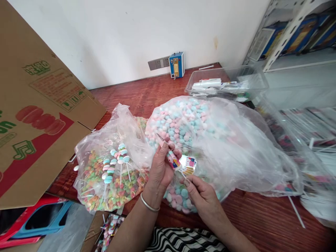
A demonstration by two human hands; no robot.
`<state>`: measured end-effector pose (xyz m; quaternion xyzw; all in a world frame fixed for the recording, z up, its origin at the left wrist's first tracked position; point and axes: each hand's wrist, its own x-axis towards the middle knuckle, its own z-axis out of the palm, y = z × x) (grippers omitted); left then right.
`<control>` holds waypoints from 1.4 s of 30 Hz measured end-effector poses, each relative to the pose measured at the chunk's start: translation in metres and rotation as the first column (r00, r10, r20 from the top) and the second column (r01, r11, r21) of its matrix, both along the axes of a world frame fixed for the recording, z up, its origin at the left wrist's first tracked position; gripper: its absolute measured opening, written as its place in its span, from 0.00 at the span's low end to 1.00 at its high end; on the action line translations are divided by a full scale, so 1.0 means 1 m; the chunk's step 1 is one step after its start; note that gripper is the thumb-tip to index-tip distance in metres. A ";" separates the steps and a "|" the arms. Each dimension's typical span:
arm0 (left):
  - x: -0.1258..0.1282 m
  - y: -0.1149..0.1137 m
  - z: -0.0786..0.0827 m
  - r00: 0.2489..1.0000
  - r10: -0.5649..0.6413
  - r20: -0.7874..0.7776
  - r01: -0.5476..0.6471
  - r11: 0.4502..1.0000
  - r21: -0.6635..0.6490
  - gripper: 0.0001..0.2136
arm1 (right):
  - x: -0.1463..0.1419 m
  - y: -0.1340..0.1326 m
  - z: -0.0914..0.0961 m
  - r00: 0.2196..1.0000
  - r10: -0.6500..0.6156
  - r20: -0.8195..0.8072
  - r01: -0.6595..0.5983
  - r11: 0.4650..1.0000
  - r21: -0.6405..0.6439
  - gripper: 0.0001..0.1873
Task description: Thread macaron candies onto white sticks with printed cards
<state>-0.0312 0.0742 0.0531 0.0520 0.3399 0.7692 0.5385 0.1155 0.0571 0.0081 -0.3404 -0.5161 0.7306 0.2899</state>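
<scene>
My left hand point(160, 166), with a bracelet on the wrist, is closed around a small colourful printed piece point(173, 160). A thin, dark pointed tool point(160, 137) sticks up past its fingers; its lower part is hidden. Just below, my right hand point(203, 194) pinches a thin white stick point(183, 174) whose upper end meets the printed piece. Small printed cards point(188, 163) lie in a stack behind my right fingers, on a clear bag of pastel marshmallows point(175, 122). To the left, marshmallow lollipops point(121, 153) rest on a bag of colourful ring-shaped sweets point(131, 182).
A large cardboard box point(39, 105) rises on the left. At the back are a blue device point(176, 65) and a clear plastic tray point(225, 92) with wrappers. Another clear container point(288, 154) stands right, near bundles of white sticks point(319, 199). A shelf point(278, 66) is behind.
</scene>
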 end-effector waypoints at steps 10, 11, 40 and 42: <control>0.011 0.009 -0.001 0.992 -0.041 0.117 0.049 0.996 -0.073 0.13 | 0.000 -0.002 0.015 0.854 0.062 -0.517 -0.350 0.803 -0.483 0.14; 0.012 0.010 -0.001 0.994 -0.034 0.109 0.043 0.995 -0.088 0.13 | 0.000 -0.002 0.013 0.875 0.088 -0.476 -0.326 0.834 -0.445 0.15; 0.045 -0.018 -0.018 0.980 -0.083 -0.178 0.059 0.989 -0.139 0.11 | -0.019 0.011 -0.008 1.000 -0.004 -0.010 0.005 0.995 0.100 0.16; 0.051 -0.022 -0.020 0.974 -0.107 -0.199 0.066 0.977 -0.201 0.13 | -0.022 0.010 -0.010 0.996 0.011 -0.094 -0.013 1.000 -0.018 0.18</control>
